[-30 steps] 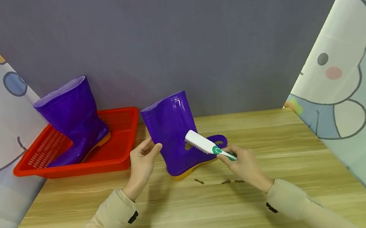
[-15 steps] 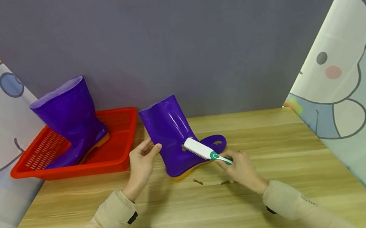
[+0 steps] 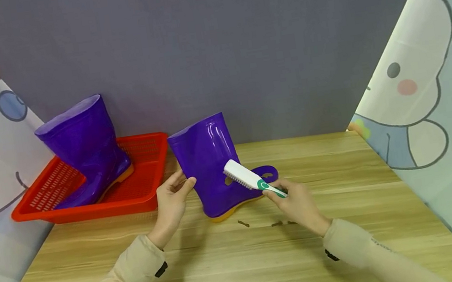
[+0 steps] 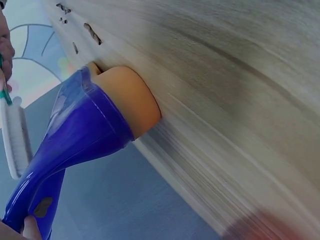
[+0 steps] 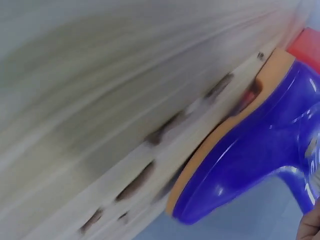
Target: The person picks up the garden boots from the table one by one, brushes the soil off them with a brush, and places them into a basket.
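A purple rain boot (image 3: pixel 211 162) with an orange sole stands on the wooden table, toe pointing right. My left hand (image 3: pixel 171 205) pinches the back of its shaft, thumb on the near side. In my right hand (image 3: pixel 298 201) is a scrub brush (image 3: pixel 243 175) with a white head and a green-and-white handle. Its bristles face the boot's shaft, overlapping a brown dirt patch (image 3: pixel 228 180) near the ankle. Another brown patch (image 3: pixel 267 175) shows on the boot's toe. The left wrist view shows a dirt patch (image 4: pixel 42 206) beside my left thumb.
Left of the boot, a red plastic basket (image 3: pixel 106 208) holds a second purple rain boot (image 3: pixel 87 137). Several brown bits (image 3: pixel 243 223) lie on the table (image 3: pixel 228 272) in front of the boot. A grey panel (image 3: pixel 217 54) rises behind, with cartoon-printed sheets (image 3: pixel 412 98) on both sides.
The brush moved down along the boot's shaft, then back up. The shaft dipped with it and rose again. My left hand keeps its hold on the boot.
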### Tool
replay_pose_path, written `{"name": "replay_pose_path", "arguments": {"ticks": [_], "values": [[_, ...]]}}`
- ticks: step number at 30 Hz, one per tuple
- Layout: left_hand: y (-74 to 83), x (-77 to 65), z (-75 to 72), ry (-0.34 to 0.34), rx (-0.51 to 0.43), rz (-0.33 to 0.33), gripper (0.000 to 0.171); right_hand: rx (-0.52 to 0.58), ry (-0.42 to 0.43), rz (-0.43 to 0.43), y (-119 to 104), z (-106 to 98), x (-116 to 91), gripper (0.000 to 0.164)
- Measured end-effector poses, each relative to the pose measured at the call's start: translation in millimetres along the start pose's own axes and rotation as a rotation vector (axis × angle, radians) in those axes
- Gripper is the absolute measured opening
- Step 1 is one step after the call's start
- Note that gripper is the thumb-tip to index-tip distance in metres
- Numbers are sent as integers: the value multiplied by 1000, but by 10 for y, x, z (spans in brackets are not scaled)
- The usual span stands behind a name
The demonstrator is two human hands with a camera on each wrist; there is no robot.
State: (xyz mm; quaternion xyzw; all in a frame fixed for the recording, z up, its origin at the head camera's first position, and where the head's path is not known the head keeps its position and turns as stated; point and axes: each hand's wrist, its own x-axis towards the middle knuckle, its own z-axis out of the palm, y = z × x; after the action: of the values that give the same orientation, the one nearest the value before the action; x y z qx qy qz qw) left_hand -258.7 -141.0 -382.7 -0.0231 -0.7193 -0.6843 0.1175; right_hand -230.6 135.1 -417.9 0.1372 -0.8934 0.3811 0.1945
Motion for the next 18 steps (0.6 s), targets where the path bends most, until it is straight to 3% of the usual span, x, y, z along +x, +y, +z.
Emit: {"name": "replay_pose_path", "arguments": {"ticks": [10,18], "values": [[31,8,96,-31,64,33,37,42,-34,55,0,184,17,14],[40,1,55,-37,48,12,38,-47,24,-148,55,141,-41,13]]}}
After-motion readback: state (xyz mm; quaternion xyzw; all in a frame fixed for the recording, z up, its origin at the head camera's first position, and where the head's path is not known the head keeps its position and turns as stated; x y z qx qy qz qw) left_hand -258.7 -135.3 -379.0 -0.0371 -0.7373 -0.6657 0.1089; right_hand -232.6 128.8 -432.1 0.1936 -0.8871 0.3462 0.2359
